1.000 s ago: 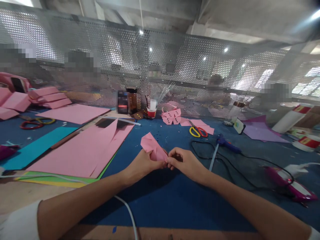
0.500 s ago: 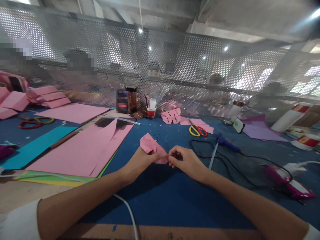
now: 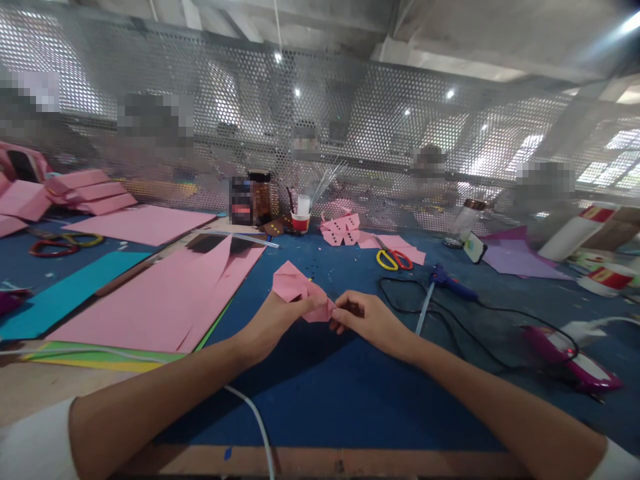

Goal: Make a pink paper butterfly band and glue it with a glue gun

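Observation:
A folded piece of pink paper (image 3: 290,281) is held above the blue table mat, in front of me. My left hand (image 3: 277,317) is closed around its lower left side, with the thumb lying across the top. At the paper's right corner, my right hand (image 3: 363,320) pinches the edge between thumb and forefinger, its other fingers curled. Beyond the hands lie a pink paper butterfly with black dots (image 3: 341,231) and scissors with yellow and red handles (image 3: 394,259). To the right of my right hand rests a blue glue gun (image 3: 453,283) with a clear glue stick in it.
Large pink sheets (image 3: 145,300) and a teal strip (image 3: 75,290) cover the left. A second pair of scissors (image 3: 55,247) lies farther left. A magenta power strip (image 3: 575,363) and black cord are at right. A perforated metal screen (image 3: 350,127) stands behind.
The pink paper and my left hand have shifted slightly left, and more of the paper's right corner shows beside my right fingers. The whole view has moved a little.

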Motion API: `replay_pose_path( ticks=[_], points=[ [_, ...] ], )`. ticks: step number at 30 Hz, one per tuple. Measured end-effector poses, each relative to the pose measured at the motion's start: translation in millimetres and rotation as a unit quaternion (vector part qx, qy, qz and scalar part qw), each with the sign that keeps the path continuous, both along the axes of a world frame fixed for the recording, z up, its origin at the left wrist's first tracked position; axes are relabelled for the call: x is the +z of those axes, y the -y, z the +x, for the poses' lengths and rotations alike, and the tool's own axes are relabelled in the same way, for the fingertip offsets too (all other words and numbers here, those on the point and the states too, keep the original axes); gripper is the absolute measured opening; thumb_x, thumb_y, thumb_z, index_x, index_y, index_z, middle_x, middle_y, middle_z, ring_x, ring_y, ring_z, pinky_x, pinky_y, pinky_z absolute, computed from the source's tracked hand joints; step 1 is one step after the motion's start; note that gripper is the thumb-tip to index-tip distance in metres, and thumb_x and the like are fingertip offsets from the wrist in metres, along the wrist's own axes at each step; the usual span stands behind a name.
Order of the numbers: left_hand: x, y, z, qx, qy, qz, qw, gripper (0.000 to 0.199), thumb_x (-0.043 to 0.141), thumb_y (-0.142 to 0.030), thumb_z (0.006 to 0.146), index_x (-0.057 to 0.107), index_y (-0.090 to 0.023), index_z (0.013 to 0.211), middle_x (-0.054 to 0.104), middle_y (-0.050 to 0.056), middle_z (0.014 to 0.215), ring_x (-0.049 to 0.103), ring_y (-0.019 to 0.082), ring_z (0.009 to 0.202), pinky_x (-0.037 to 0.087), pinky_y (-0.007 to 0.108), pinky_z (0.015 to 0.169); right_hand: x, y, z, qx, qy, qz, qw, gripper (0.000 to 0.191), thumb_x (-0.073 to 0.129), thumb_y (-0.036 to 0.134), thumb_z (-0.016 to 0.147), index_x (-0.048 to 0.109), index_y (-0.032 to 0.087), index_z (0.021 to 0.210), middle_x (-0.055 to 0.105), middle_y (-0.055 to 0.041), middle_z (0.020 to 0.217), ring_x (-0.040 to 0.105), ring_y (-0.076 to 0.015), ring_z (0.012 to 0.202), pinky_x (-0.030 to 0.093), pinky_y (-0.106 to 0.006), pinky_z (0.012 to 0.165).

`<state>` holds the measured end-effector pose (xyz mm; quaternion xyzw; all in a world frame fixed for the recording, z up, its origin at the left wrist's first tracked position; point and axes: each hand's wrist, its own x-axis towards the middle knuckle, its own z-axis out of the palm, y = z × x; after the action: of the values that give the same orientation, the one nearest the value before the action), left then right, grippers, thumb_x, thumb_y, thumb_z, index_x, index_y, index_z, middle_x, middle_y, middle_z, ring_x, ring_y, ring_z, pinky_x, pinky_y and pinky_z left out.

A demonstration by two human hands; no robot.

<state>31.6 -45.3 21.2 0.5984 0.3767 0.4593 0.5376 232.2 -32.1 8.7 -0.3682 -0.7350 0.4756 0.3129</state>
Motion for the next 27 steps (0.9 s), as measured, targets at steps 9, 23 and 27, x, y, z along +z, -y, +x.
replay_pose_path(
  ticks=[9, 23, 27],
  points=[
    [-3.2, 0, 0, 0.008, 0.005, -0.007, 1.0, 0.024, 0.06, -0.04, 0.086, 0.07, -0.018, 0.083, 0.07, 0.006, 0.083, 0.063, 0.021, 0.082, 0.049, 0.031, 0.076, 1.0, 3, -1, -0.013, 0.022, 0.029, 0.999, 0.018, 0.059, 0.036, 0.091, 0.061, 0.018, 0.088, 0.07, -0.0031, 0.08, 0.068, -0.0159, 0.073, 0.054, -0.029, 0.072],
    [7.4, -12, -14, 0.076, 0.085, -0.015, 0.993, 0.031, 0.071, -0.038, 0.081, 0.064, -0.017, 0.102, 0.064, 0.003, 0.09, 0.06, 0.015, 0.081, 0.048, 0.028, 0.075, 9.0, 0, 7, -0.059, 0.068, 0.117, 0.989, 0.013, 0.057, 0.028, 0.091, 0.062, 0.019, 0.083, 0.069, -0.0007, 0.075, 0.064, -0.0144, 0.07, 0.049, -0.026, 0.068],
    [10.5, -17, -19, 0.1, 0.038, 0.01, 0.994, 0.025, 0.071, -0.041, 0.08, 0.066, -0.017, 0.087, 0.06, 0.001, 0.081, 0.054, 0.012, 0.071, 0.042, 0.025, 0.064, 8.1, -2, 8, -0.055, 0.087, 0.134, 0.986, 0.012, 0.056, 0.026, 0.091, 0.062, 0.019, 0.083, 0.068, 0.0001, 0.075, 0.063, -0.0134, 0.069, 0.047, -0.025, 0.067]
  ],
)
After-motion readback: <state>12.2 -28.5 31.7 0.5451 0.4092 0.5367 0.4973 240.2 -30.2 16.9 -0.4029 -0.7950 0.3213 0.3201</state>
